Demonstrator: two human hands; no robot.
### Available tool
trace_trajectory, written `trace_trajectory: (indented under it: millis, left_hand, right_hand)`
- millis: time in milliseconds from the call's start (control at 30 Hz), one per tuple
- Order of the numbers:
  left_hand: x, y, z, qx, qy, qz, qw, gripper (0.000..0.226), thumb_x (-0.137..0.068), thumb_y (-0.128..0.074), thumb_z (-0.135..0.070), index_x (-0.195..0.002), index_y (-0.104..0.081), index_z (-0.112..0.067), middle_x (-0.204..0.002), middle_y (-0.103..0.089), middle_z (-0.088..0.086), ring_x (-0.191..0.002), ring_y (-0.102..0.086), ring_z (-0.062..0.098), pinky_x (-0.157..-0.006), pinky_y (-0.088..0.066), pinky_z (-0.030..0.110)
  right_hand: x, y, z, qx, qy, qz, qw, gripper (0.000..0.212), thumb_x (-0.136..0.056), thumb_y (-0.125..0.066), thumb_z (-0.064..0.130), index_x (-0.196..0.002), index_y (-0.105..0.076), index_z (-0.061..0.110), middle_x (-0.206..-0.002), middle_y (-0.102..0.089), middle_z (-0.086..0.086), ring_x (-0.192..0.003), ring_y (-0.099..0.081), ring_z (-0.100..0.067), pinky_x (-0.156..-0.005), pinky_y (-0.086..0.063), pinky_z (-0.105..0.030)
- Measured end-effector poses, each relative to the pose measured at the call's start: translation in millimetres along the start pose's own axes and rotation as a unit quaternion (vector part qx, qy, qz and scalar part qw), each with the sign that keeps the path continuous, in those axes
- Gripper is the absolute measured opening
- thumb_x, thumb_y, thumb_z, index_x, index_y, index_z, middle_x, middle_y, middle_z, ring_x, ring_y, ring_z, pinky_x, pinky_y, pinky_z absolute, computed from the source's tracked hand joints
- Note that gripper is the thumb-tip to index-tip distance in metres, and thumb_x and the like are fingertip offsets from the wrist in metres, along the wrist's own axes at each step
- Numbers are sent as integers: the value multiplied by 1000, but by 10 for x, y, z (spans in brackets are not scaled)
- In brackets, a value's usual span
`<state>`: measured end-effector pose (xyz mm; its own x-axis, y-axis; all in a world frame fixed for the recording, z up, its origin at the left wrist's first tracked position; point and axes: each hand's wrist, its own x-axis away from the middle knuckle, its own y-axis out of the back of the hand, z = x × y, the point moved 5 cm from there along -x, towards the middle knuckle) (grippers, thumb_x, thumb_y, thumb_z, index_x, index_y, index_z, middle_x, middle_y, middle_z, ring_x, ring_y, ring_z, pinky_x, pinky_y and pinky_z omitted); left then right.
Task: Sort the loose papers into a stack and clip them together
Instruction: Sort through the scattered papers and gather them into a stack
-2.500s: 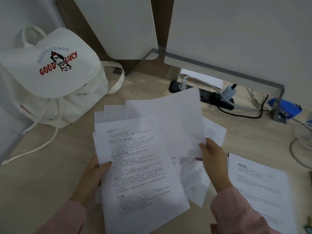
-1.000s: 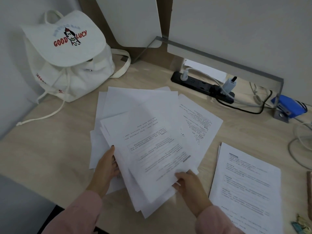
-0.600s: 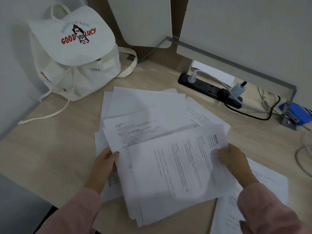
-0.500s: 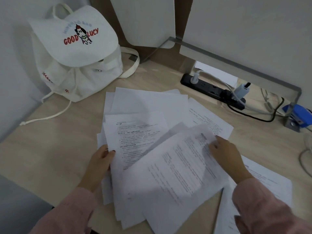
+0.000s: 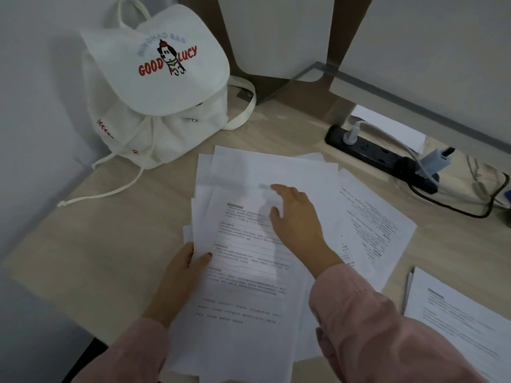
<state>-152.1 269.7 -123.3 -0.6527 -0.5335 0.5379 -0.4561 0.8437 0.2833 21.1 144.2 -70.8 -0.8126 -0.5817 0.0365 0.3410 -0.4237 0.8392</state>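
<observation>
Several loose printed sheets lie fanned out in an untidy pile in the middle of the wooden desk. My left hand grips the pile's left edge, thumb on top of the uppermost sheet. My right hand lies flat on the top sheet with fingers stretched toward the far edge. A printed sheet sticks out from the pile to the right. A separate stack of printed papers rests at the lower right. No clip is visible.
A white drawstring backpack marked GOOD LUCY stands at the back left. A black power strip with plugs and cables runs along the back right under a grey partition rail. The desk's front edge is near my sleeves.
My right hand has laid the sheet it carried onto the pile and now rests flat on it, further left and forward. My left hand keeps its hold on the left edge.
</observation>
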Motion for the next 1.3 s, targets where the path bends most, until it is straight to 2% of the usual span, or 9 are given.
trace_trajectory:
  millis: [133, 300, 533, 700, 833, 967, 1067, 1200, 1300]
  left_hand:
    - [-7, 255, 74, 56, 24, -58, 996, 24, -93, -50, -14, -116, -57, -12, -103, -65, -1, -93, -62, 16, -75, -46, 25]
    - [47, 543, 238, 113, 49, -100, 987, 29, -94, -48, -17, -123, -52, -15, -111, -62, 1, -101, -59, 22, -89, -44, 37]
    - [134, 616, 377, 150, 70, -94, 982, 32, -92, -54, -18, -123, -58, -15, -114, -66, 3, -105, -62, 25, -91, -46, 39]
    - [258, 597, 407, 148, 60, -102, 982, 34, -94, -50, -22, -127, -54, -19, -117, -64, 0, -107, -60, 23, -96, -45, 40]
    - [382, 593, 362, 154, 35, -115, 981, 32, -95, -48, -18, -127, -52, -20, -111, -62, -4, -100, -59, 16, -90, -43, 33]
    - [467, 680, 395, 164, 32, -136, 977, 35, -94, -49, -18, -129, -52, -18, -118, -63, 1, -107, -60, 23, -94, -44, 37]
    - [557, 751, 410, 180, 20, -135, 974, 38, -94, -49, -22, -132, -50, -22, -123, -61, -3, -112, -58, 20, -100, -43, 40]
    - [668, 765, 364, 179, -3, -125, 976, 35, -94, -50, -25, -129, -53, -23, -123, -63, -4, -111, -59, 20, -101, -43, 44]
    - [718, 677, 281, 164, -21, -114, 980, 32, -93, -50, -25, -125, -55, -23, -120, -65, -4, -107, -62, 20, -99, -44, 45]
  right_hand:
    - [94, 1, -415, 74, -79, 93, 990, 49, -92, -45, 17, -140, -35, 12, -144, -40, -7, -129, -38, -23, -104, -32, -30]
    - [335, -105, -640, 182, -8, 207, 961, 63, -90, -51, 35, -144, -24, 17, -154, -21, -6, -135, -34, -22, -106, -32, -29]
    - [460, -288, -698, 341, 67, 163, 923, 66, -43, -87, 21, -103, -64, 5, -97, -67, -24, -73, -70, -30, -46, -53, -26]
    - [444, -391, -792, 379, 69, 164, 908, 78, -33, -91, 6, -104, -58, 3, -93, -67, -29, -72, -71, -33, -49, -55, -30]
    - [414, -350, -734, 379, 98, 133, 911, 54, -32, -88, -2, -82, -66, 1, -75, -68, -23, -53, -67, -29, -42, -50, -28]
    - [361, -107, -524, 344, 75, 100, 930, 26, -60, -78, 2, -79, -61, 8, -59, -62, -6, -41, -52, -19, -36, -35, -25]
    - [361, 177, -526, 237, -21, 24, 971, 19, -97, -38, 17, -93, -55, 9, -74, -61, -6, -58, -46, -21, -48, -27, -28]
    - [482, 718, -513, -24, -115, -83, 990, 24, -97, -37, 23, -103, -59, 17, -77, -59, -3, -71, -56, -28, -63, -42, -35]
    - [650, 1067, -462, -269, -132, -72, 951, 25, -95, -43, 19, -91, -65, 32, -82, -70, 5, -79, -66, -22, -72, -51, -37]
